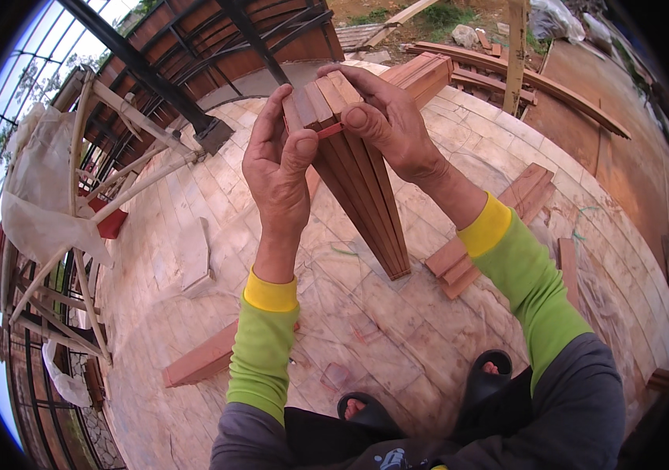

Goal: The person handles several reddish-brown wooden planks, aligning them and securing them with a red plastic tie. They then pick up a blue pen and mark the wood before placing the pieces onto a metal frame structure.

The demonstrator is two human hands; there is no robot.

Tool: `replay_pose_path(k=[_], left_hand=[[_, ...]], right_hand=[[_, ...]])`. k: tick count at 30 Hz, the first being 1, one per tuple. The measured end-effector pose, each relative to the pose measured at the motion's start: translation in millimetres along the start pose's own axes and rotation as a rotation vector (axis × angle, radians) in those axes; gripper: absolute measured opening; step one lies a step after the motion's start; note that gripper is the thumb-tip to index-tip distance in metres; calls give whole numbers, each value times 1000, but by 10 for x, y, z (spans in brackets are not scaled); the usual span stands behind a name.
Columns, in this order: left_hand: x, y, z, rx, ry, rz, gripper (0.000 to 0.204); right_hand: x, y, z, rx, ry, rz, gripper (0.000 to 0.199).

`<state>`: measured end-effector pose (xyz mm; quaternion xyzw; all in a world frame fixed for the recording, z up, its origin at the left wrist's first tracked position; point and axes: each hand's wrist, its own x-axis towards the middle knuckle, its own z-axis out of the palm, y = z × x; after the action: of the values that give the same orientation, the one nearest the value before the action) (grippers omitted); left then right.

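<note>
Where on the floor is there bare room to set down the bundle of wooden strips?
Both hands, left hand and right hand, hold the strip bundle upright. Bare floor lies between the single plank and the stacked pieces. The right side is crowded with offcuts.

Both forearms rise from the lower edge, sleeves green with yellow cuffs, elbows bent, wrists raised in front of the chest. Left hand point(278, 168): back toward the camera, fingers curled upward, thumb pressed inward in a grip. Right hand point(385, 117): fingers wrapped over from the far side, thumb pressing toward the left hand; the hands are close together.
</note>
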<state>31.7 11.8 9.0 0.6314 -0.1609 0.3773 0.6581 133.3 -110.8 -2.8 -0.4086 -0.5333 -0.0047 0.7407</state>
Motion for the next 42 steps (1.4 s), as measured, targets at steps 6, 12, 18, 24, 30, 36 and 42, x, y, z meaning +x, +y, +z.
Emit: replay_pose_path(k=[6, 12, 18, 24, 30, 36, 42], left_hand=[[-2, -11, -39, -44, -26, -26, 80], [-17, 47, -20, -140, -16, -90, 72], [-30, 75, -54, -93, -40, -95, 65], [6, 108, 1, -68, -50, -134, 66], [36, 73, 7, -44, -60, -196, 71], [106, 103, -150, -40, -75, -248, 83], [40, 43, -203, -53, 6, -227, 86]], right_hand=[[-45, 7, -36, -37, 19, 52, 80], [-50, 11, 15, 2, 43, 39, 73], [-79, 75, 70, -128, 114, -97, 66], [-121, 19, 83, -208, 147, -107, 65], [-140, 29, 93, -223, 173, -204, 58], [65, 115, 32, 270, 188, 195, 35], [236, -192, -83, 233, 23, 568, 22]])
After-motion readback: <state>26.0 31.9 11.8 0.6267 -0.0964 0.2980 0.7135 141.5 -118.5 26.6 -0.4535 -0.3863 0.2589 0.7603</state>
